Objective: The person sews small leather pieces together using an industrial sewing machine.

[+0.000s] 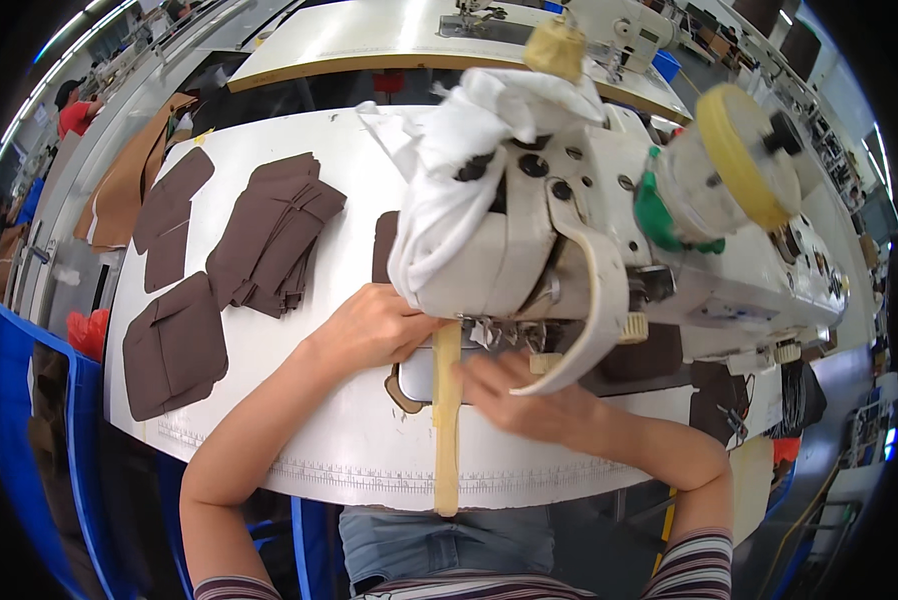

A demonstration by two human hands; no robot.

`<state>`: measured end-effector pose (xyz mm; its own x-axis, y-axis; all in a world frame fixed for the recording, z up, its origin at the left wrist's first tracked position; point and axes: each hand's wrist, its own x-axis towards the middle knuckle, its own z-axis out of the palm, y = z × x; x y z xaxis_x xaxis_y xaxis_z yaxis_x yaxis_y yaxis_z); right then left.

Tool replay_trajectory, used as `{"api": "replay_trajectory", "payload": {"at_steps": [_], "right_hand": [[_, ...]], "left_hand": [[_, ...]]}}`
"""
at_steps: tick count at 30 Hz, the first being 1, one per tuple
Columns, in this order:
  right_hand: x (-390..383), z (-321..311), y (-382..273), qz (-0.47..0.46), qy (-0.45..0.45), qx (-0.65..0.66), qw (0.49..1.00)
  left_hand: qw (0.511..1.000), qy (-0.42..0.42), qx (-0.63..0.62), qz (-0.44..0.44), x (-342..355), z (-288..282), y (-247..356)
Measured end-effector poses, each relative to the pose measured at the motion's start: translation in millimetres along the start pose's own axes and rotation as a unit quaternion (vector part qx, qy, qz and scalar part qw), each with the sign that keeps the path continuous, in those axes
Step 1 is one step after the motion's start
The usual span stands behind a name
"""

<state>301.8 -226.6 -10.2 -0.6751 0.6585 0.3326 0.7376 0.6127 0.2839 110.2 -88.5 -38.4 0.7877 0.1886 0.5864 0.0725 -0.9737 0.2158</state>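
Note:
The white sewing machine [489,270] stands over the table, its head partly wrapped in white cloth [444,215]. My left hand [374,325] lies left of the needle area, fingers curled and pressed together; whatever they pinch is hidden. Across from it, my right hand [539,400] reaches under the machine's curved white lever [599,300], its fingers smeared by motion. Between both hands a pale yellow strip [447,440] runs from the needle area to the table's front edge. Behind my left hand, part of a dark brown piece [384,245] shows beside the machine.
Stacked dark brown pieces [274,235] lie on the white table [319,440] to the left, with another pile [174,345] nearer. A blue bin [29,400] stands at far left. Small scissors-like snips [736,422] lie at right. Another sewing table [369,45] stands behind.

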Motion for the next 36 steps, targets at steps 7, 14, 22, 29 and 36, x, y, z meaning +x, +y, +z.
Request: {"api": "replay_trajectory", "payload": {"at_steps": [7,14,22,29,36], "right_hand": [[53.8,-88.0,-82.6,0.03,0.431,0.253,0.866],[-35.3,-81.0,-73.6,-0.112,0.301,0.402,0.858],[-119.6,-52.1,21.8,0.136,0.134,0.079,0.978],[-149.4,-40.8,61.2,0.267,-0.007,0.113,0.957],[-149.1,-40.5,53.8,0.171,-0.035,-0.022,0.984]], "left_hand": [[0.997,-0.031,0.065,0.013,-7.4,0.4,0.3],[0.982,-0.111,0.042,-0.149,-22.4,0.0,7.3],[0.935,0.129,0.238,-0.23,-4.6,20.8,-41.6],[0.902,0.225,0.195,-0.313,30.6,15.2,-34.5],[0.828,0.311,0.241,-0.4,-75.4,-158.5,2.9]]}}
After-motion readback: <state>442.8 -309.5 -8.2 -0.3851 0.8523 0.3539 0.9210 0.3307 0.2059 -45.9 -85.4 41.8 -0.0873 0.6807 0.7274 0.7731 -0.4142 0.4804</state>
